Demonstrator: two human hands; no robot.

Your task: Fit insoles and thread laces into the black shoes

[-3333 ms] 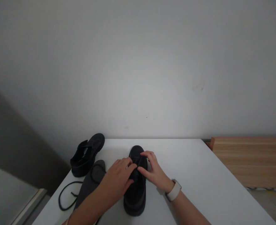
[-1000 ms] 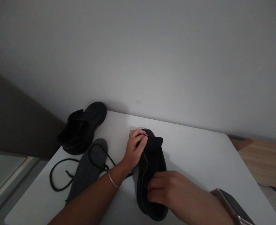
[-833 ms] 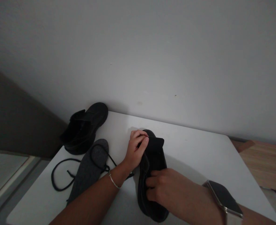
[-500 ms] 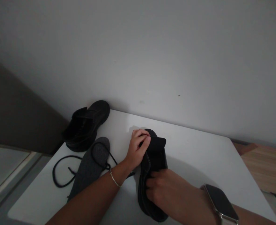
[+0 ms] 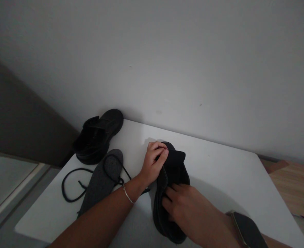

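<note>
A black shoe rests on the white table, its toe toward the wall and its tongue folded up. My left hand is closed on the upper near the toe end, thumb and fingers pinching beside the tongue. Into the shoe's opening reach the curled fingers of my right hand; the fingertips are hidden inside, so what they hold cannot be made out. Left of the shoe lies a grey insole, partly behind my left forearm. A black shoelace loops beside and over it.
Another black shoe stands at the table's back left corner, close to the wall. The white table meets that wall along its far edge. Wood-coloured flooring shows beyond the right edge.
My right hand has shifted slightly within the shoe, its knuckles a little higher and the fingers more bent. The left hand keeps its hold. The whole view has moved slightly.
</note>
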